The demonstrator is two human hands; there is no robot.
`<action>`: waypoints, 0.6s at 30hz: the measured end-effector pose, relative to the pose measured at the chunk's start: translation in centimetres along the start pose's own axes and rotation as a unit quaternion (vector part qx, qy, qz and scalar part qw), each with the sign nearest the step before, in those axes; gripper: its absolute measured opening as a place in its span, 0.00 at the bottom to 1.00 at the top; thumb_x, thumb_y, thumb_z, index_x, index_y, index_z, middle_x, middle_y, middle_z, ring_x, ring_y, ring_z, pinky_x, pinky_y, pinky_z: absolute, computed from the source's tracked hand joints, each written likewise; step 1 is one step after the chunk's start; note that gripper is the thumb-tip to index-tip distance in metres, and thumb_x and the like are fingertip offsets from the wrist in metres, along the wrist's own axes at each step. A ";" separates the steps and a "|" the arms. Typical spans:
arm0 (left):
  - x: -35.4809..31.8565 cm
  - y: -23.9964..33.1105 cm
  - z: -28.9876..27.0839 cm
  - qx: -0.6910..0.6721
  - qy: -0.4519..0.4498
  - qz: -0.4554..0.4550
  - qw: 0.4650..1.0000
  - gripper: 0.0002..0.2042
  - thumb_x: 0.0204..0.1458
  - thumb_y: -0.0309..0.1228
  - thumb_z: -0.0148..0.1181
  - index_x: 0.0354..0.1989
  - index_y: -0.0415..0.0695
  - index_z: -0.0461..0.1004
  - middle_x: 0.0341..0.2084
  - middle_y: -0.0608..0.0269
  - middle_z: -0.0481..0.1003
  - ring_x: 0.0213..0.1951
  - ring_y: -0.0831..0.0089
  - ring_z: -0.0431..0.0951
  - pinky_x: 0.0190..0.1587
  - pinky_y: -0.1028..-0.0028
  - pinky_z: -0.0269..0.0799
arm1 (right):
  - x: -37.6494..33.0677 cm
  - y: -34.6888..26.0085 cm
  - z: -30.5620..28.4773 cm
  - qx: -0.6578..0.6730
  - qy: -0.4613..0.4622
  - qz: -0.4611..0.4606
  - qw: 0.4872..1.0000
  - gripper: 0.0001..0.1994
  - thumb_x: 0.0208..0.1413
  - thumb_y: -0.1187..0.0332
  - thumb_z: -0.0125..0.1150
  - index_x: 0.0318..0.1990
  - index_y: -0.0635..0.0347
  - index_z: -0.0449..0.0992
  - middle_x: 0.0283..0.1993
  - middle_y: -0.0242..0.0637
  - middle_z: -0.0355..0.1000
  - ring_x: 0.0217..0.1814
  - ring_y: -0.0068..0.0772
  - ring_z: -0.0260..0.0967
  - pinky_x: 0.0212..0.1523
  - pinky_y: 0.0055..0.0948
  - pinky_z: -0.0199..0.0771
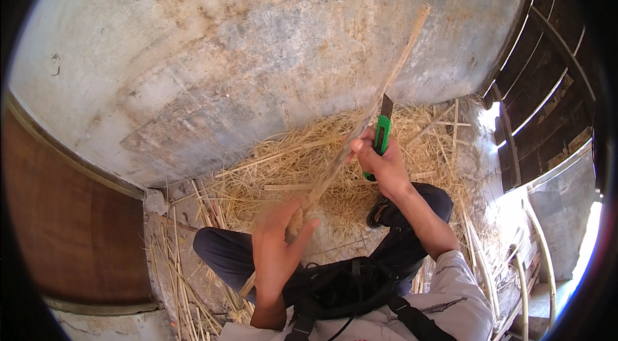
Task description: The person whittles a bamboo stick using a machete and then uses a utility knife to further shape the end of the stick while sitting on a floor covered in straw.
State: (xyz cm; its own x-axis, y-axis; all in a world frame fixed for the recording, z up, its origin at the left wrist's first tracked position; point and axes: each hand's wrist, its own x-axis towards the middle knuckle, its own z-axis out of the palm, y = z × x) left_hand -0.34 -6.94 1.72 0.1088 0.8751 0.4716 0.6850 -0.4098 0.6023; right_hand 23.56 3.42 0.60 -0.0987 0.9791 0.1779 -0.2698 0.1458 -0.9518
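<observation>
A long pale bamboo strip (338, 159) slants from my lap up and to the right, its far end in front of the wall. My left hand (273, 241), slightly blurred, is closed round its lower part, with the thumb to the right. In my right hand (385, 164) is a green utility knife (382, 135) with its blade (387, 106) extended upward. The blade lies close beside the strip; whether it touches is hard to tell. My right thumb and fingertips are against the strip near its middle.
Curly straw-coloured shavings (257, 177) cover the floor between my bent legs and the stained wall (257, 70). Loose thin strips (177, 270) lie at the left, beside a brown wooden panel (71, 225). Dark slatted boards (544, 83) and upright poles (544, 244) stand at the right.
</observation>
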 end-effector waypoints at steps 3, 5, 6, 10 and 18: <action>-0.5 0.2 0.7 -0.062 -0.010 -0.090 0.994 0.17 0.56 0.26 0.69 0.54 0.34 0.79 0.27 0.56 0.79 0.23 0.73 0.77 0.29 0.73 0.71 | -0.2 -0.7 -0.1 -0.083 0.029 0.024 0.996 0.12 0.66 0.63 0.65 0.42 0.63 0.73 0.32 0.30 0.75 0.35 0.23 0.73 0.41 0.30 0.71; -0.3 0.3 0.8 -0.089 -0.008 -0.087 0.992 0.15 0.60 0.26 0.66 0.54 0.33 0.79 0.24 0.59 0.78 0.20 0.78 0.74 0.25 0.75 0.68 | -0.3 -0.6 -0.1 -0.103 0.035 -0.003 0.994 0.13 0.66 0.61 0.65 0.42 0.63 0.73 0.30 0.29 0.73 0.32 0.23 0.70 0.38 0.30 0.69; -0.3 0.2 0.9 -0.105 -0.012 -0.093 0.990 0.15 0.62 0.27 0.64 0.54 0.33 0.79 0.24 0.61 0.77 0.19 0.79 0.72 0.24 0.76 0.66 | -0.4 -0.1 0.0 -0.080 0.028 -0.044 0.995 0.13 0.66 0.61 0.64 0.43 0.63 0.73 0.29 0.30 0.72 0.31 0.23 0.68 0.36 0.31 0.68; -0.1 -0.1 1.4 -0.185 -0.041 -0.136 0.972 0.15 0.68 0.32 0.57 0.54 0.35 0.79 0.21 0.69 0.71 0.19 0.85 0.67 0.22 0.79 0.61 | -1.3 0.3 0.3 -0.265 0.005 -0.151 0.952 0.14 0.66 0.59 0.64 0.47 0.61 0.74 0.26 0.35 0.70 0.26 0.27 0.67 0.31 0.30 0.67; 0.2 -0.2 0.8 -0.266 -0.037 -0.196 0.943 0.16 0.72 0.36 0.50 0.55 0.38 0.80 0.20 0.76 0.65 0.19 0.89 0.61 0.21 0.82 0.55 | -2.2 0.4 2.1 -0.416 -0.077 -0.340 0.840 0.16 0.55 0.56 0.74 0.43 0.56 0.81 0.29 0.35 0.77 0.24 0.39 0.76 0.24 0.34 0.73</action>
State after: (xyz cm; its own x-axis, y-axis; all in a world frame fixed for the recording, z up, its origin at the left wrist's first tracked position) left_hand 0.15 -6.47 1.17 -0.0146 0.9937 0.1114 0.2268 -0.1052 0.9682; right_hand 21.65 1.08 0.33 -0.3321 0.6092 0.7201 0.4424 0.7749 -0.4515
